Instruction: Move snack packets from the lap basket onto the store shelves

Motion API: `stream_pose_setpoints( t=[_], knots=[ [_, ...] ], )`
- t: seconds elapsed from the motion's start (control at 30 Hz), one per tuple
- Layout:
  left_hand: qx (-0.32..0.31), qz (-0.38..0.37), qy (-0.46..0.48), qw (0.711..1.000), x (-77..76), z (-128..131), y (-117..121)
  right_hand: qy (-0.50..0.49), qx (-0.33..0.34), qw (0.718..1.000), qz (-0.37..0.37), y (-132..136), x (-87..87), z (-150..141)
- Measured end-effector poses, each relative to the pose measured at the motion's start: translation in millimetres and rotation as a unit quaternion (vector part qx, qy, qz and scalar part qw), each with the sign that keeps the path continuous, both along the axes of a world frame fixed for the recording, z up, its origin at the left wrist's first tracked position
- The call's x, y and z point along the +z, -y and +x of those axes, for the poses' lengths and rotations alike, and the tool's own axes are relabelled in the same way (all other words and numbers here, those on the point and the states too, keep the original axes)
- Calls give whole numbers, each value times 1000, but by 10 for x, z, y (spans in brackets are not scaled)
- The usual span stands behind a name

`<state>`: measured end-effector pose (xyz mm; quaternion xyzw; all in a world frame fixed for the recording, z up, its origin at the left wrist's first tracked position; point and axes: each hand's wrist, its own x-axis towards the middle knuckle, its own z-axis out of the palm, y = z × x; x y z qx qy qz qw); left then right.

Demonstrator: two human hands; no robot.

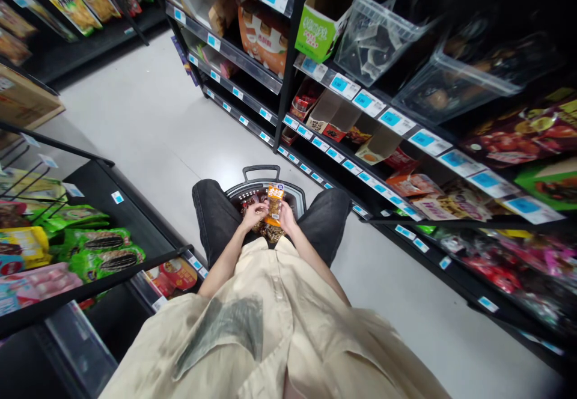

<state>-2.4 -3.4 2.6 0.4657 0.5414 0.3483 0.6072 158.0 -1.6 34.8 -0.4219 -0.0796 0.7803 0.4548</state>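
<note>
I am crouched in a shop aisle with both hands in front of my knees, over a dark shopping basket (295,191) on the floor. My right hand (285,217) is closed round an upright orange snack packet (273,203). My left hand (255,214) is beside it with its fingers curled on a small packet that I cannot make out. More small packets lie under my hands in the basket.
Black shelving (288,62) with blue price tags (363,100), cartons and clear bins runs along the right. A lower rack (103,249) of green and pink snack bags stands at the left. Grey floor (148,116) stretches ahead between them.
</note>
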Motion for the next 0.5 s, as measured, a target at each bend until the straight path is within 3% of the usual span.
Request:
stream_pose_setpoints(
  t=[0.17,0.33,0.5],
  knots=[
    [-52,-73,88,992,73,34,16,124,-66,990,26,15,-135,13],
    [10,-145,137,980,116,32,-6,178,-135,974,25,52,-211,58],
    [39,-127,123,984,107,26,3,179,-152,972,23,53,-242,63]
  ],
)
